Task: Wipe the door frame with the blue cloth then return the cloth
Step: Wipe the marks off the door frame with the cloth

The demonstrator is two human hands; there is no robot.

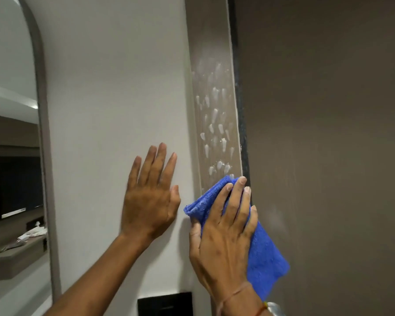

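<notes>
The grey-brown door frame (211, 65) runs upright in the middle of the head view, dotted with white droplets of spray foam along its middle stretch. My right hand (224, 236) presses the folded blue cloth (263, 258) flat against the frame's lower part, just under the droplets. The cloth sticks out above my fingers and to the right over the door edge. My left hand (149, 197) lies flat on the white wall (114, 87) left of the frame, fingers spread, holding nothing.
The brown door (328, 133) fills the right side, with a dark strip between it and the frame. A mirror with a grey arched rim (45, 156) hangs at the left. A black switch plate (165, 303) sits low on the wall.
</notes>
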